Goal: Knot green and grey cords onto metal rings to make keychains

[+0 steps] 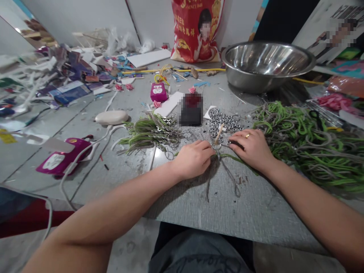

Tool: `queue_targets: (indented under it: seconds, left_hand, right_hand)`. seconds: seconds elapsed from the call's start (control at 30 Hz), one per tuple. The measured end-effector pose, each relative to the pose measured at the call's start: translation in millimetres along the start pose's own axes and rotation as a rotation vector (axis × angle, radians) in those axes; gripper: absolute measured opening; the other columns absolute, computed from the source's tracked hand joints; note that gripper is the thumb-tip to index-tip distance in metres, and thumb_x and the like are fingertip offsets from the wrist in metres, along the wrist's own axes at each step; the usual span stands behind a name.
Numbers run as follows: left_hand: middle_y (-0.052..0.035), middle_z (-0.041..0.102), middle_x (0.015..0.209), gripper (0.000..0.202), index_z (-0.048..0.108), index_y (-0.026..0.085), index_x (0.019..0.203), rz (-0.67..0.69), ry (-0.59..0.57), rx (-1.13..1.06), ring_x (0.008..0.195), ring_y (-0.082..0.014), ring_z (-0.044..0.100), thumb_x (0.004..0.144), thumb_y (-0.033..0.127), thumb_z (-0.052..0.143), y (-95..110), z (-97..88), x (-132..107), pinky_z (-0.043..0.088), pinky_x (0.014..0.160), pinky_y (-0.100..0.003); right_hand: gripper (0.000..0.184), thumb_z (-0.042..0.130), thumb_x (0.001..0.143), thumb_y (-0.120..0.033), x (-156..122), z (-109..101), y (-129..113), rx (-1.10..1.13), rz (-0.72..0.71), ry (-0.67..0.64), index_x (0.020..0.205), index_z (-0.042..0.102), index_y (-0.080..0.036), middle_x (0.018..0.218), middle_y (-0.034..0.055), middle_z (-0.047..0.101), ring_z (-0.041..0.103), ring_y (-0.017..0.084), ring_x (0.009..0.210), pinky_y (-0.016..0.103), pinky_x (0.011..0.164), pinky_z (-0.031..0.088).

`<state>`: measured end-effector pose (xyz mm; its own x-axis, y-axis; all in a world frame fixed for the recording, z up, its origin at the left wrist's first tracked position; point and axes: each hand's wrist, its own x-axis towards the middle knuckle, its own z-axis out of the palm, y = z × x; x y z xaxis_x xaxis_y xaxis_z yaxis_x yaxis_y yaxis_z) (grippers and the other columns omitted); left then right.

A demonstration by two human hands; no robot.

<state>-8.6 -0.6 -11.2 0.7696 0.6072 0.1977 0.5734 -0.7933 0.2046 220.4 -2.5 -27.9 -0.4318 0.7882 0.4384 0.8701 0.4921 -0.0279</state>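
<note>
My left hand (196, 159) is closed in a pinch at the knot of a green and grey cord (232, 182), just above the tabletop. A thin metal ring (216, 146) sits at the top of that knot. My right hand (253, 149), with a gold ring on one finger, is curled with its fingertips on the cord's strands to the right. Two grey ends hang toward the table's front edge. A short wooden stick (219, 133) stands tilted by the metal ring. Behind it lies a pile of small metal rings (224, 120). What the left fingertips touch is partly hidden.
A bundle of corded loops with rings (150, 132) lies left, and a heap of loose green and grey cords (309, 148) right. Behind stand a steel bowl (256, 81), a red bag (184, 41) and a dark block (191, 113). A white cable (66, 182) crosses the left side.
</note>
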Motion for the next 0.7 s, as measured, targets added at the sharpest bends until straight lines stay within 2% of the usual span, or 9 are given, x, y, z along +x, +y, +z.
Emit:
queue_targets:
  seconds: [0.13,0.3,0.43,0.7]
  left_hand:
    - [-0.0055,0.061,0.090,0.030,0.065,0.017,0.094,0.009,0.025,0.007,0.080,-0.0168,0.056,0.082,0.015,0.038,-0.8,3.0,-0.2,0.050,0.070,-0.030]
    - [-0.0048,0.061,0.089,0.029,0.065,0.018,0.092,0.033,0.069,0.032,0.079,-0.0160,0.056,0.081,0.014,0.038,-2.4,6.4,-0.5,0.050,0.066,-0.028]
    - [-0.0046,0.061,0.089,0.030,0.065,0.019,0.091,0.055,0.082,0.042,0.078,-0.0156,0.056,0.081,0.014,0.038,-3.3,7.3,-1.4,0.049,0.065,-0.028]
    - [-0.0040,0.061,0.088,0.029,0.066,0.019,0.090,0.063,0.113,0.034,0.077,-0.0152,0.055,0.081,0.015,0.039,-3.7,6.9,-1.8,0.048,0.065,-0.027]
  right_hand:
    - [0.020,0.054,0.084,-0.031,0.6,4.5,3.3,0.005,0.006,0.035,0.082,0.072,-0.022,0.088,0.0033,0.070,0.056,0.022,0.086,0.036,0.076,0.034]
    - [0.024,0.051,0.085,-0.028,0.9,0.4,-1.6,-0.074,-0.051,0.063,0.078,0.072,-0.020,0.085,0.0040,0.070,0.054,0.021,0.085,0.036,0.075,0.031]
    - [0.020,0.053,0.085,-0.025,1.7,-4.3,-5.6,-0.147,-0.108,0.077,0.075,0.070,-0.019,0.084,0.0033,0.070,0.052,0.020,0.083,0.035,0.073,0.029]
    - [0.018,0.056,0.084,-0.029,2.3,-8.0,-10.6,-0.187,-0.140,0.027,0.077,0.068,-0.018,0.084,0.0036,0.070,0.051,0.021,0.083,0.037,0.073,0.026]
